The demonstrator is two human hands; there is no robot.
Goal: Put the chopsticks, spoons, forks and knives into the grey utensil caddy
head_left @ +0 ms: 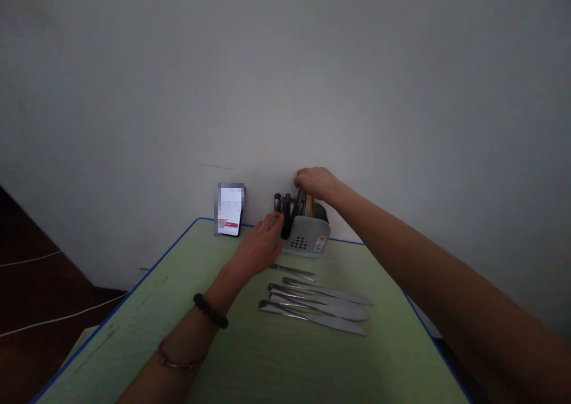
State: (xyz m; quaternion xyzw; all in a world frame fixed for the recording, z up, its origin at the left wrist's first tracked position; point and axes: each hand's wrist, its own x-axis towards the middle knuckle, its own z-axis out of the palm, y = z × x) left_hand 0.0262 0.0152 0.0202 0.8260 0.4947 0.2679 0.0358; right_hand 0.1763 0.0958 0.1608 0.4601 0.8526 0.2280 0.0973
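Observation:
A grey cutlery holder [307, 228] with round holes and a small sticker stands at the table's far side, by the wall. Several dark-handled utensils [286, 204] stand upright in it. My left hand [259, 246] grips the holder's left side, thumb and fingers apart around its edge. Above the holder, my right hand [314, 182] is closed on the top of a piece of cutlery [300, 200]; its lower part is hidden inside. Several metal table knives [321, 310] lie side by side in front. A smaller knife [294, 271] lies nearer the holder.
A phone [231, 210] with a lit screen leans on the wall [285, 83] at the back left. The pale green table [250, 356] has a blue edge. White cables [66, 318] run over the dark floor at left.

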